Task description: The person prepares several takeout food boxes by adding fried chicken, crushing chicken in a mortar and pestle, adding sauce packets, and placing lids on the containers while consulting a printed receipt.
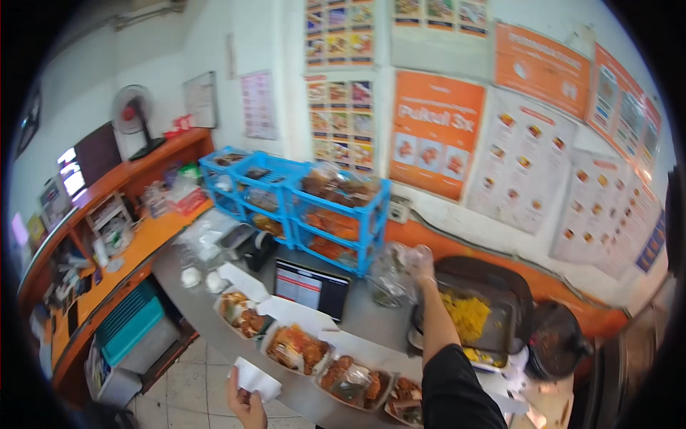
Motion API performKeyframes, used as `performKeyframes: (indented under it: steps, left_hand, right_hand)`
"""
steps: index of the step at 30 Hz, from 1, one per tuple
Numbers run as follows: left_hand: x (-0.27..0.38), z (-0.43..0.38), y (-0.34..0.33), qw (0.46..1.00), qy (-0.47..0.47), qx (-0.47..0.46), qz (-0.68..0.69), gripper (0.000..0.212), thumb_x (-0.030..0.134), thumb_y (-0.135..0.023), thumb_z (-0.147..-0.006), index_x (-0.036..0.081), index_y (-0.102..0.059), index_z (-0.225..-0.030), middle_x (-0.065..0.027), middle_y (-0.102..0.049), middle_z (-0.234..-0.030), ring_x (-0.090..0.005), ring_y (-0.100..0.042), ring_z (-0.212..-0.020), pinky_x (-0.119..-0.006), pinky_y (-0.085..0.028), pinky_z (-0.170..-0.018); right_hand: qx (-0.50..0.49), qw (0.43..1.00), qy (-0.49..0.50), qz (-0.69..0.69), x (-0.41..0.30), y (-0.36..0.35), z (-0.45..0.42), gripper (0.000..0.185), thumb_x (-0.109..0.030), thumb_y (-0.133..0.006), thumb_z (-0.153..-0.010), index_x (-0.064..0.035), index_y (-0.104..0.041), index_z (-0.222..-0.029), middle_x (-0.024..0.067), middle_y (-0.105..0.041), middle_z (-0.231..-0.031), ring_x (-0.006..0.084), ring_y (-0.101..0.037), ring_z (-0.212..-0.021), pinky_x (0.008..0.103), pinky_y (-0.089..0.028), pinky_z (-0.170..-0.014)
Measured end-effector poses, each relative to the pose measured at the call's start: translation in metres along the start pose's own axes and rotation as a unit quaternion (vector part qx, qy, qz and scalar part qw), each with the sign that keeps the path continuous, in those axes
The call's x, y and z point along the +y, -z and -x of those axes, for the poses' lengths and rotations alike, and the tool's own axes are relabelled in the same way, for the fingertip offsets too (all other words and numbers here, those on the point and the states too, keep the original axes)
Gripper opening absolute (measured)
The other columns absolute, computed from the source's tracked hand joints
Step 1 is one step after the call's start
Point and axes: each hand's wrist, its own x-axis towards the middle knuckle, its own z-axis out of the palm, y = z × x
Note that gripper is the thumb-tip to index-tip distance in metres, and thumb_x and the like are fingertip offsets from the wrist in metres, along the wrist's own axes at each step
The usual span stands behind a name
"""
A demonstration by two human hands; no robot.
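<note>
My left hand (248, 403) grips a folded piece of white paper (258, 379) at the bottom, near the counter's front edge. My right hand (421, 261), in a clear plastic glove, reaches across the counter to a clear plastic bag (387, 292) with green contents; blur hides whether its fingers close on it. Between the hands stands a row of open paper food boxes, among them one box of food with a small clear packet (305, 347) and another with browned pieces (370, 383). The rightmost box (405, 399) is partly covered by my right sleeve.
Blue plastic racks (335, 212) with bagged food stand against the wall. A tablet or laptop screen (312, 289) leans behind the boxes. Right of my arm lie a dark tray with yellow rice (465, 316) and a dark round pot (557, 343). Two white wrapped bundles (191, 277) sit left.
</note>
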Motion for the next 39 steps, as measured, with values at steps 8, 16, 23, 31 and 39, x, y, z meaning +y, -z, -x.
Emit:
performKeyframes:
  steps: [8,16,23,31,39]
  left_hand:
    - [0.023,0.012,0.042,0.991,-0.006,0.082,-0.109,0.068,-0.012,-0.043,-0.07,-0.001,-0.036,-0.137,-0.014,-0.043,-0.126,-0.0237,-0.055,-0.11,-0.031,-0.048,-0.086]
    - [0.003,0.002,0.017,0.999,0.02,0.048,-0.013,0.068,-0.013,-0.042,-0.07,-0.001,-0.036,-0.137,-0.0144,-0.049,-0.122,-0.0196,-0.058,-0.097,-0.027,-0.049,-0.078]
    - [0.048,-0.021,-0.007,0.993,0.119,0.004,0.008,0.07,-0.012,-0.042,-0.068,-0.001,-0.038,-0.137,-0.0144,-0.053,-0.122,-0.0166,-0.059,-0.099,-0.022,-0.048,-0.072]
    - [0.06,0.009,-0.103,0.968,0.081,-0.187,0.146,0.068,-0.01,-0.042,-0.071,0.0,-0.037,-0.138,-0.0164,-0.045,-0.133,-0.0148,-0.055,-0.103,-0.024,-0.046,-0.079]
    - [0.08,0.042,-0.15,0.933,0.093,-0.29,0.192,0.067,-0.012,-0.043,-0.072,-0.005,-0.034,-0.138,-0.0182,-0.046,-0.132,-0.0223,-0.055,-0.111,-0.028,-0.045,-0.089]
  right_hand:
    - [-0.18,0.947,-0.266,0.001,-0.103,0.033,-0.026,0.035,-0.019,-0.063,-0.081,-0.0035,-0.059,-0.112,0.017,-0.059,-0.114,0.0293,-0.05,-0.116,0.0354,-0.039,-0.097]
    - [-0.27,0.935,-0.131,0.191,-0.059,0.068,-0.05,0.041,-0.043,-0.046,-0.091,-0.0096,-0.063,-0.106,0.0133,-0.062,-0.105,0.0325,-0.06,-0.091,0.0404,-0.047,-0.081]
    - [-0.222,0.65,-0.411,-0.599,-0.095,0.243,0.023,0.03,-0.031,-0.054,-0.093,-0.0038,-0.058,-0.106,0.0068,-0.062,-0.098,0.0189,-0.06,-0.086,0.0369,-0.053,-0.073]
    - [-0.109,0.692,-0.398,-0.592,-0.035,0.455,0.223,0.036,-0.033,-0.051,-0.095,0.0022,-0.06,-0.096,0.0115,-0.064,-0.081,0.0182,-0.062,-0.074,0.0343,-0.056,-0.066]
    - [-0.243,0.756,-0.541,-0.277,-0.058,0.462,0.38,0.025,-0.018,-0.047,-0.096,0.002,-0.061,-0.095,0.0114,-0.067,-0.086,0.0162,-0.064,-0.077,0.0302,-0.052,-0.071]
